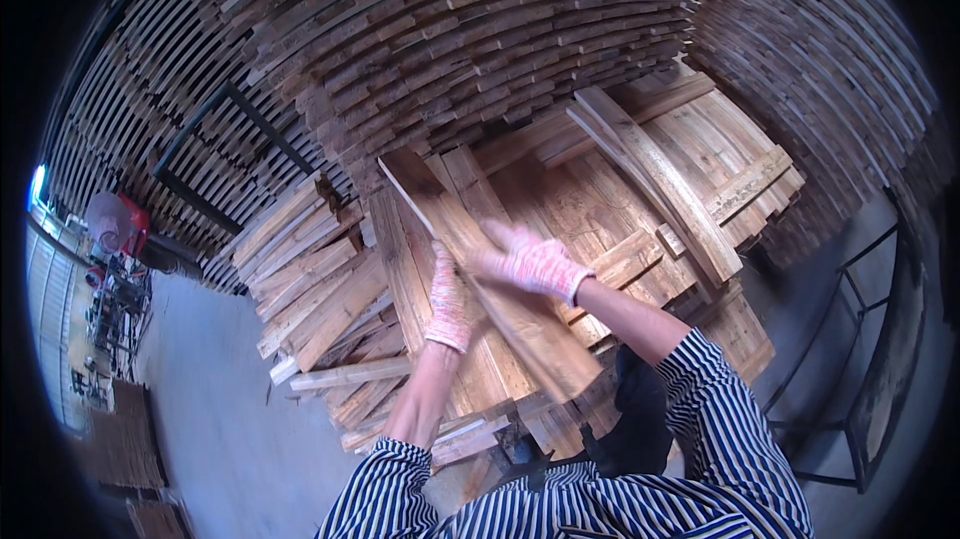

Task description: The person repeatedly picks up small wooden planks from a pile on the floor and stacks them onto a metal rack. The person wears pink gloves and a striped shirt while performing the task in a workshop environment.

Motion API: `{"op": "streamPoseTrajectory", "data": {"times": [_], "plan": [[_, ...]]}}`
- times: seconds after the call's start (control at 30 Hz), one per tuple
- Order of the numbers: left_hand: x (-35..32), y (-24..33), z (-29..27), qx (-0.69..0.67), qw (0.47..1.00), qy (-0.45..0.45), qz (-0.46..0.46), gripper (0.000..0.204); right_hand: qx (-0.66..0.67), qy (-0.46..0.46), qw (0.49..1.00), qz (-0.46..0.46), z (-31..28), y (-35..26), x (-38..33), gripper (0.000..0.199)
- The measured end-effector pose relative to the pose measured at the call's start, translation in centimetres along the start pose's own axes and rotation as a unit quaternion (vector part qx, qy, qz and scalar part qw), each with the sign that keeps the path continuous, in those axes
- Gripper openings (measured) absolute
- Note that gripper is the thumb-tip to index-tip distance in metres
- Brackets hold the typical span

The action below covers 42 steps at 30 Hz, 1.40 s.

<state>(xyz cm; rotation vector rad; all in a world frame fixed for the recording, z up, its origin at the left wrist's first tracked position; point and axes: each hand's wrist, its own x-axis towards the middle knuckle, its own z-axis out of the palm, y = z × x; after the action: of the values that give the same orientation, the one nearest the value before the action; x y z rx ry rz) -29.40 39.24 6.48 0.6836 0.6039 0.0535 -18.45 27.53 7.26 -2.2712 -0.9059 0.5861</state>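
Observation:
A long wooden plank (535, 337) lies tilted across the boards in front of me. My left hand (447, 304), in a pink-and-white knitted glove, is closed on the plank's left edge, with its fingers partly hidden underneath. Over the plank's upper face is my right hand (532, 261), gloved alike and slightly blurred, its fingers stretched out; whether it touches the wood is hard to tell. Beneath lie more flat boards (500, 359). Two narrow planks (655, 179) rest slantwise on the boards to the right.
A heap of loose wood pieces (320, 289) juts out at the left. Tall walls of stacked boards (480, 29) rise behind and at the right. A dark metal frame (865, 389) stands at the right, another frame (235, 94) at the left. Red machinery (133, 226) is at the far left.

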Motion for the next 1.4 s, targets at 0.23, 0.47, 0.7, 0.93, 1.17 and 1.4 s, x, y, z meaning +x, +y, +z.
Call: {"op": "streamPoseTrajectory", "data": {"times": [0.23,0.47,0.7,0.93,1.17,1.4], "plan": [[2.2,-1.0,-2.0,-0.051,0.997,-0.060,0.022,0.088,-0.032,0.106,0.989,0.097,-4.3,1.6,-2.1,0.074],[2.9,-1.0,-1.9,-0.059,0.995,-0.076,0.014,0.087,0.220,0.215,0.948,0.078,-2.7,12.5,0.9,0.042],[3.6,-2.2,0.1,-0.039,0.996,-0.082,0.002,0.089,-0.033,0.215,0.971,0.098,0.7,11.6,3.0,0.041],[2.5,-0.3,0.3,0.033,0.995,-0.086,0.040,0.091,-0.052,0.006,0.999,-0.005,-2.7,-1.5,-1.6,0.105],[-1.5,7.1,-8.9,0.412,0.848,0.240,0.233,0.108,-0.087,0.139,0.979,0.120,-8.2,10.8,-0.4,0.085],[0.2,3.5,-18.8,0.223,0.956,0.176,0.069,0.078,-0.223,0.078,0.966,0.101,-7.3,6.9,1.5,0.070]]}}
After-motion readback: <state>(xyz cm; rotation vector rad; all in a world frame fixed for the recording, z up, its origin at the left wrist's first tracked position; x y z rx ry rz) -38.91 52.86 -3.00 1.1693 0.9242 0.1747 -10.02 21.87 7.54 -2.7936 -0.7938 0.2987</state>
